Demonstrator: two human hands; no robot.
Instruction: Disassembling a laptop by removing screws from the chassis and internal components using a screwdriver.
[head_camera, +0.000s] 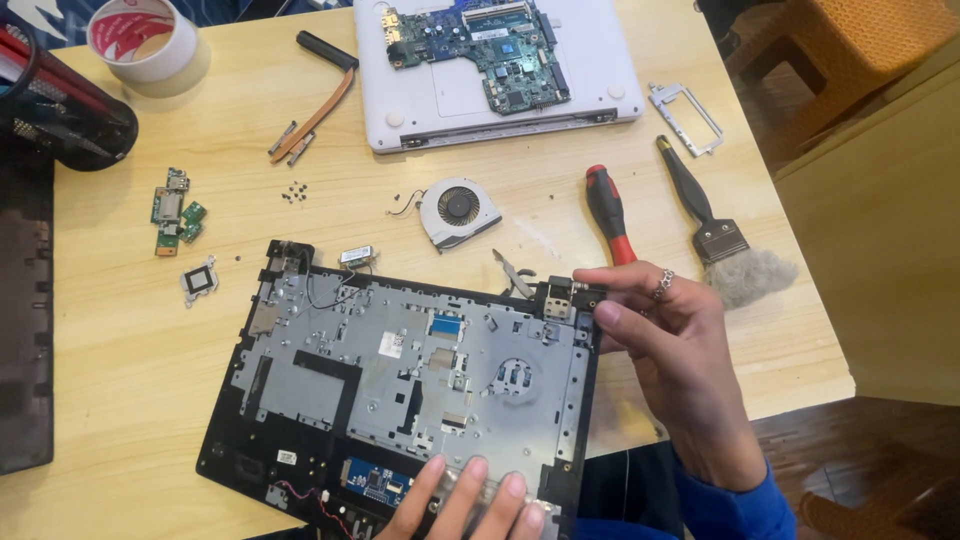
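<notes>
The left hand (465, 500) lies at the near edge, fingers flat and close together, pressing on the near rim of the laptop base (400, 390). They hold nothing; they only rest on it. The base is a black frame with a grey metal plate inside, lying tilted on the wooden table (120, 380), its near right corner over the table's edge. A small blue board (372, 482) sits in it just left of those fingers, with red and black wires beside it.

The right hand (675, 350) comes in from the near right in a blue sleeve (735, 505). It wears a ring, and its thumb and forefinger are pinched narrow at the hinge (560, 297) on the base's far right corner; whether they grip a small part there I cannot tell.

Just beyond that hand lie a red and black screwdriver (608, 212) and, right of it, a brush (720, 235) with grey bristles. A round fan (458, 210) lies near the middle of the table, beyond the base. To the left lie a small square bracket (199, 280) and a green board (174, 210), well apart from the base.

Farther off are a few loose screws (294, 191), a copper heat pipe (318, 105), and a metal frame (686, 118) to the right. A white laptop shell (590, 70) with its green mainboard (480, 50) lies at the far edge, and a roll of tape (145, 42) at the far left.
</notes>
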